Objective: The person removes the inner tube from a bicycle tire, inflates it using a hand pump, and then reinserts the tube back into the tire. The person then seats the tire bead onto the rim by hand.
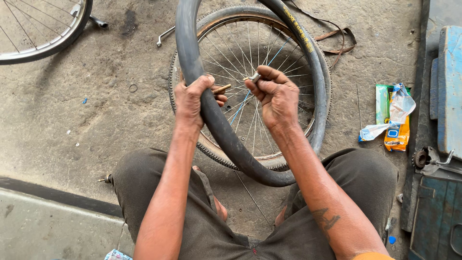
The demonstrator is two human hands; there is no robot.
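Nearest: my knees in dark trousers (159,192), squatting on the concrete floor (86,120).

Left hand (192,98): fist closed fully around the black inner tube (226,135), which loops up out of frame and back down between my forearms. A brass valve stem (222,88) sticks out of the tube just beside the left thumb.

Right hand (274,96): fingers curled shut, pinching a small metal valve part (254,77) between thumb and fingertips, close to the stem but apart from it.

Behind the hands: spoked wheel with tyre (250,53) lying flat on the floor. Farther: torn packets (392,120) at right, blue toolbox (447,91) at the edge, second wheel rim (43,33) top left, small spanner (164,34).

Risks, my judgement: the small part could slip from the pinch and drop among the spokes; a loosened left fist would let the stem swing away from it.
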